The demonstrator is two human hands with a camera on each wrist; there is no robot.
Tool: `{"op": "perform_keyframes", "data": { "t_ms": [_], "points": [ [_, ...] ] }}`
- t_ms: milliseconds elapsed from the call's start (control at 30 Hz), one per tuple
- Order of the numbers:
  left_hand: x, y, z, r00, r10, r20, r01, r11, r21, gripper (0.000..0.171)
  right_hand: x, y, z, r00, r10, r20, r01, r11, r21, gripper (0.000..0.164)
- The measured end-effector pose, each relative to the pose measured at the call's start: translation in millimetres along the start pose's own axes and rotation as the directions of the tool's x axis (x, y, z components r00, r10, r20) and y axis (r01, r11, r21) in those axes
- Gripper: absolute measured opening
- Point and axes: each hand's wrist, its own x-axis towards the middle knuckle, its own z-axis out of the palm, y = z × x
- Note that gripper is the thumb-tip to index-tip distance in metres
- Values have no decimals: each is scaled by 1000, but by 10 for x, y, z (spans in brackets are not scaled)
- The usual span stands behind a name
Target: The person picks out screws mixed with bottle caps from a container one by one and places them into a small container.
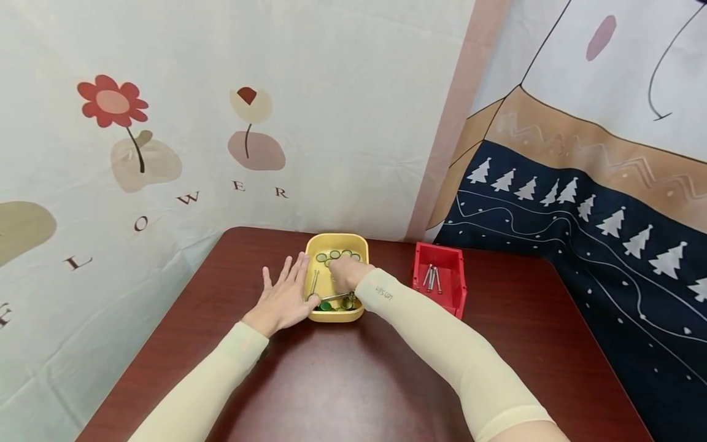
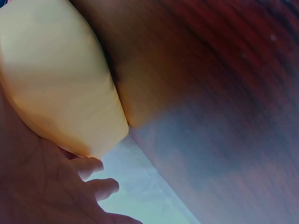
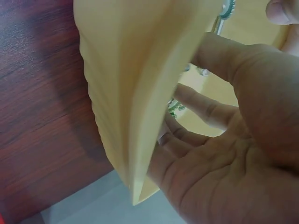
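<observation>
Reaching into yellow bin (image 1: 334,317) (discs (image 1: 334,254), bolts (image 1: 315,282)): right hand (image 1: 348,274), grip unclear. Left hand (image 1: 282,302) splayed. Red bin (image 1: 454,270): bolts (image 1: 432,278).

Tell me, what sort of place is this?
Probably an improvised indoor workspace: a flower-printed backdrop hangs behind a reddish-brown table, which holds a yellow tray and a red bin with bolt-like parts.

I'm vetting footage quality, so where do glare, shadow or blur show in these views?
Head: pale glare on the glossy red-brown wooden table, soft shadows near the yellow plastic tray; left wrist: bluish sheen and blurred grain on the table, the bare left hand dim; right wrist: a dark shadow band on the table beside the tray.
</observation>
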Motion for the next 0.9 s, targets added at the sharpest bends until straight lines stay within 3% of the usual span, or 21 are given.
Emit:
{"op": "perform_keyframes", "data": {
  "t_ms": [233, 467, 600, 633, 667, 800, 900],
  "points": [
    [5, -7, 3, 1000, 5, -6, -5, 1000, 1, 100, -19, -68, -24, 998, -25, 54, 23, 999, 32, 19],
    [7, -14, 1, 1000, 7, -3, -7, 1000, 6, 101, -127, -116, -48, 995, -90, 37, 88, 995, 44, 9],
    [4, -19, -1, 1000, 9, -5, -9, 1000, 15, 101, -65, -66, -36, 989, -142, 34, 140, 988, 71, 9],
    [2, -19, 1, 1000, 9, -4, -9, 1000, 18, 101, 86, 23, 87, 987, -161, 9, 160, 984, 81, 6],
    [0, -19, 3, 1000, 10, -2, -10, 1000, 20, 101, 105, 40, 98, 985, -171, -5, 171, 981, 89, 6],
    [0, -12, 7, 1000, 13, -1, -13, 1000, 17, 103, 168, 123, 157, 978, -193, -78, 200, 974, 107, 30],
    [-4, -16, 5, 1000, 10, 4, -10, 1000, 15, 104, 301, 199, 231, 973, -202, -109, 214, 971, 108, 37]
  ]
}}
